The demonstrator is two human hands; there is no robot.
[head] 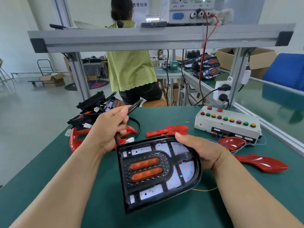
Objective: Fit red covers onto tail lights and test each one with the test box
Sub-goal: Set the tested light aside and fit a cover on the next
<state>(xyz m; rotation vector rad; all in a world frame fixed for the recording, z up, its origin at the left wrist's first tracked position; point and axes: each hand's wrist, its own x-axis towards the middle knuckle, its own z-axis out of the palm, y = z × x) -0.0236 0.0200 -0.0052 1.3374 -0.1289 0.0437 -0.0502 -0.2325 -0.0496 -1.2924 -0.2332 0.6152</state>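
A black tail light (158, 171) with two orange strips and white panels dotted red is tilted above the green table (102, 203), with no red cover on it. My right hand (199, 152) grips its upper right edge. My left hand (111, 127) is closed around the light's black cable (133, 106) above its upper left corner. Red covers lie on the table: one at the left (75, 139), one behind the light (167, 130), two at the right (261, 162) (232, 143). The white test box (228, 125), with rows of coloured buttons, sits at the back right.
A heap of black tail lights (92, 107) with cables lies at the table's back left. An aluminium frame shelf (148, 38) crosses overhead, carrying a power supply (189, 10) with red and black leads. A person in a green top (131, 69) sits beyond the table. A power strip (222, 92) hangs on the frame post.
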